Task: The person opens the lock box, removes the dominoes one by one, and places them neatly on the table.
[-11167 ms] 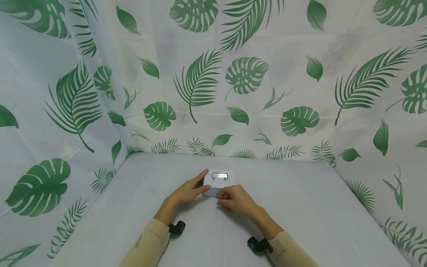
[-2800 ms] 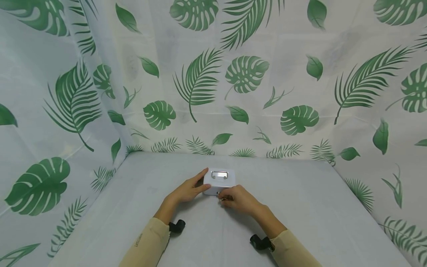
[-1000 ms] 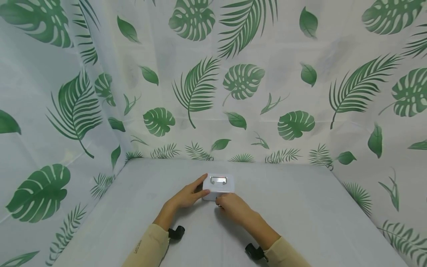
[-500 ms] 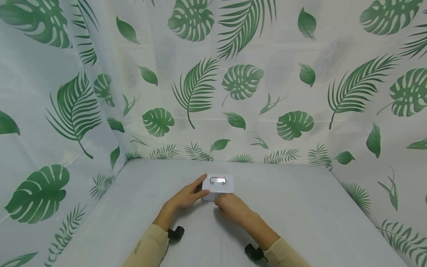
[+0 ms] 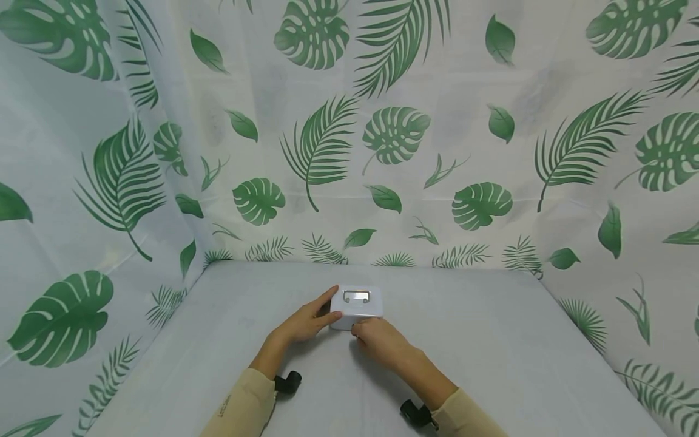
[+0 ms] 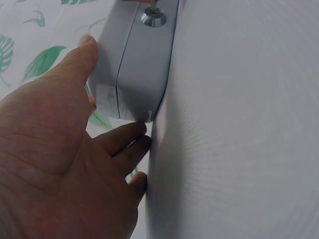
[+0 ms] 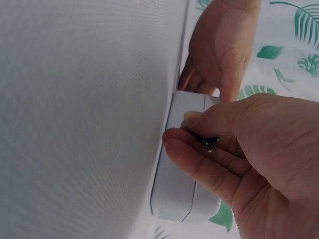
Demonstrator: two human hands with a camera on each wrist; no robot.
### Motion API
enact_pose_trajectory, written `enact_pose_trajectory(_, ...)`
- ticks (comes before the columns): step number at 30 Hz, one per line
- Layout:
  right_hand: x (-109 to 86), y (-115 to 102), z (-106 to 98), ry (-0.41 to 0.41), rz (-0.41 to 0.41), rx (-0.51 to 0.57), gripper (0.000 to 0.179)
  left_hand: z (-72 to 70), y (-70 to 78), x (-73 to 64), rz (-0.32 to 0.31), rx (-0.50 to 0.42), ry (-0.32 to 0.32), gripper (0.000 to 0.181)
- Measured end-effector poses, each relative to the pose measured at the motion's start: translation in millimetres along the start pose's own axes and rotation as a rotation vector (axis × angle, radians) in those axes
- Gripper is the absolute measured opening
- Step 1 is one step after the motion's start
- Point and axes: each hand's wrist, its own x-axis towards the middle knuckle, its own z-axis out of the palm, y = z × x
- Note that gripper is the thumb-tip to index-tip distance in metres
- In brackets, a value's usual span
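Note:
A small white cash box (image 5: 357, 308) with a silver handle (image 5: 357, 296) on its lid sits on the covered table. Its round metal lock (image 6: 153, 18) faces the person, and a key (image 6: 154, 5) stands in it. My left hand (image 5: 303, 321) rests against the box's left end, thumb on the lid, the other fingers stretched along the side. My right hand (image 5: 384, 342) pinches the key between thumb and curled fingers at the front face. In the right wrist view, a dark piece with metal bits (image 7: 209, 143) shows between those fingers; most of the key is hidden. The lid is down.
A white cloth (image 5: 464, 340) covers the table. Leaf-printed curtains (image 5: 404, 200) hang behind and along both sides. A black wrist camera (image 5: 288, 382) sits at the left cuff, and another camera (image 5: 416, 414) at the right.
My right hand has turned over at the lock since 2.8 s ago, its back now covering the key. The left hand has kept its place on the box. The head view has shifted slightly.

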Motion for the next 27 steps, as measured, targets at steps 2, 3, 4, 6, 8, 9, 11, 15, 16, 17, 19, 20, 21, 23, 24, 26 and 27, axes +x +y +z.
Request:
enact_pose_trajectory(2,0.1,0.3,0.2,0.003,0.008,0.012,0.008,-0.1,0.3,-0.4,-0.001,-0.001,0.001,0.077)
enact_pose_trajectory(3,0.0,0.6,0.6,0.004,0.012,0.018,0.009,-0.1,0.3,-0.5,-0.002,-0.001,0.002,0.077)
enact_pose_trajectory(4,0.0,0.8,1.0,0.007,0.014,0.022,0.009,0.0,0.3,-0.6,-0.003,0.000,0.003,0.077)
enact_pose_trajectory(6,0.0,1.7,2.2,0.009,0.019,0.026,0.009,0.2,0.2,-0.7,-0.005,0.002,0.003,0.077)
enact_pose_trajectory(8,0.2,2.4,2.9,0.011,0.017,0.027,0.009,0.4,0.1,-0.8,-0.003,0.003,0.002,0.077)
enact_pose_trajectory(9,0.2,2.7,3.4,0.010,0.016,0.026,0.008,0.6,-0.1,-0.6,0.000,0.003,0.001,0.078)
enact_pose_trajectory(11,0.0,3.0,3.6,0.007,0.019,0.027,0.008,0.9,-0.8,-0.1,0.006,0.003,-0.001,0.079)
enact_pose_trajectory(15,-0.6,3.2,3.2,0.001,0.019,0.031,0.008,1.5,-1.6,0.9,0.014,0.001,-0.004,0.079)
enact_pose_trajectory(16,-0.7,3.2,3.1,0.000,0.017,0.030,0.008,1.5,-1.7,1.1,0.012,0.001,-0.004,0.079)
enact_pose_trajectory(17,-0.8,3.3,3.3,0.000,0.014,0.028,0.008,1.4,-1.7,1.0,0.011,-0.001,-0.005,0.078)
enact_pose_trajectory(19,-0.8,3.3,4.0,0.002,0.010,0.028,0.008,1.2,-1.9,1.0,0.011,-0.003,-0.006,0.078)
enact_pose_trajectory(20,-0.9,3.2,4.0,0.003,0.010,0.029,0.008,1.0,-1.9,1.0,0.011,-0.003,-0.005,0.078)
enact_pose_trajectory(21,-0.9,3.2,4.0,0.004,0.010,0.030,0.008,0.8,-2.0,0.8,0.010,-0.004,-0.005,0.078)
enact_pose_trajectory(23,-0.7,3.1,3.3,0.007,0.008,0.034,0.008,0.2,-2.2,0.4,0.004,-0.004,-0.007,0.078)
enact_pose_trajectory(24,-0.5,3.1,2.9,0.008,0.009,0.040,0.008,0.1,-2.5,0.3,0.005,-0.003,-0.006,0.078)
enact_pose_trajectory(26,0.0,2.9,2.0,0.010,0.010,0.047,0.009,-0.3,-3.2,0.3,0.004,0.001,-0.006,0.078)
enact_pose_trajectory(27,0.3,3.0,2.0,0.011,0.008,0.050,0.010,-0.5,-3.6,0.3,0.000,0.003,-0.008,0.078)
